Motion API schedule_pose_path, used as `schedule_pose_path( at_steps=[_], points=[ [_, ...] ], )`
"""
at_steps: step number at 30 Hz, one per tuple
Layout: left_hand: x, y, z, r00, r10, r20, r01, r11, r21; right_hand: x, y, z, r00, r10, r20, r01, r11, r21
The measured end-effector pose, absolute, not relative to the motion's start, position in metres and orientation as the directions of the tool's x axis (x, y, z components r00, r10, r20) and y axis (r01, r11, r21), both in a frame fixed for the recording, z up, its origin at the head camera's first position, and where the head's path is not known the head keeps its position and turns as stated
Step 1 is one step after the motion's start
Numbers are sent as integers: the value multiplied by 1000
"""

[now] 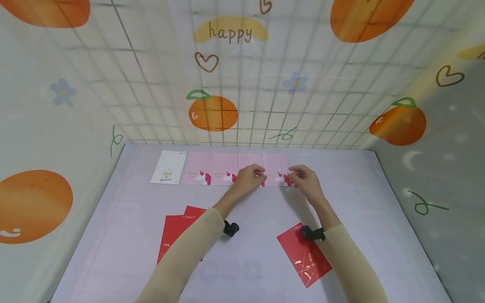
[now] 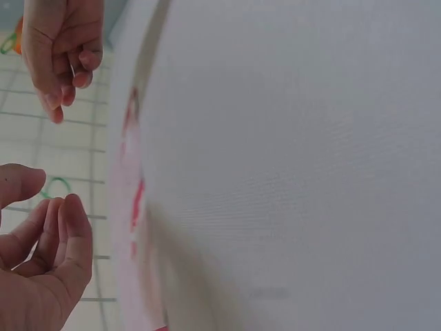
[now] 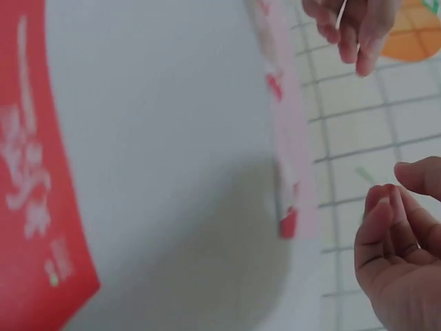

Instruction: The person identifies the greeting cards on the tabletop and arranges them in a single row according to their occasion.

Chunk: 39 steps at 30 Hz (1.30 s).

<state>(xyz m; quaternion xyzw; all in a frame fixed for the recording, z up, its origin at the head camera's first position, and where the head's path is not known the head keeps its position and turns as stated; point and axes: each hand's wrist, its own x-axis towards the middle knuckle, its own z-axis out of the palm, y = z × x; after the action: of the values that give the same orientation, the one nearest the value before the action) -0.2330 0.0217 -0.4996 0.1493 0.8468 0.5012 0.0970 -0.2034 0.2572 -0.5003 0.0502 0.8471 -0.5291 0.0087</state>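
Row of four pink cards (image 1: 225,164) lies toward 12 o'clock on the pale surface (image 1: 250,210), taking 12 as its far side. Unicorn prints sit at the near edges; neighbouring cards look to meet side to side, though any slight overlap is too fine to tell. White card (image 1: 169,166) at the row's 9 o'clock end, a thin gap between.

Left hand (image 1: 248,179) over the third pink card, covering most of its print. Right hand (image 1: 308,183) by the fourth card's 4 o'clock corner. Both half curled and loose, thumbs parted from fingertips, nothing pinched; wrist views suggest both hover clear of the cards.

Work in hand reads as evening up the row. Best done with flat fingertips: steady the third card lightly, nudge the fourth toward 9 o'clock from its outer edge. Too firm a push could ride one card over the next. Sight along the near edges, and draw the left hand back toward 6 to check the covered print.

Overlapping red packets (image 1: 176,231) at 8 o'clock, partly under the left sleeve; single red packet (image 1: 299,252) at 5, right wrist camera (image 1: 312,233) above it. Keep both forearms high so neither drags these askew.
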Motion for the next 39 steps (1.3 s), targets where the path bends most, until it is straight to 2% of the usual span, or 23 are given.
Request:
schedule_pose_path(
  at_steps=[12, 21, 28, 39],
  points=[
    [-191, -7, -473, -933, 359, 36, 177, 366, 914, -165, 243, -462, -996, -34, 86, -93, 418, -904],
    [-160, -22, -467, -940, 340, 27, 157, 361, 919, -140, 239, -451, -996, -58, 72, -90, 429, -899],
    [-138, -31, -468, -946, 325, 7, 132, 365, 921, -115, 223, -422, -993, -79, 84, -110, 438, -892],
    [-117, -43, -479, -956, 294, -20, 87, 348, 933, -102, 217, -423, -989, -115, 97, -137, 423, -896]
  ],
)
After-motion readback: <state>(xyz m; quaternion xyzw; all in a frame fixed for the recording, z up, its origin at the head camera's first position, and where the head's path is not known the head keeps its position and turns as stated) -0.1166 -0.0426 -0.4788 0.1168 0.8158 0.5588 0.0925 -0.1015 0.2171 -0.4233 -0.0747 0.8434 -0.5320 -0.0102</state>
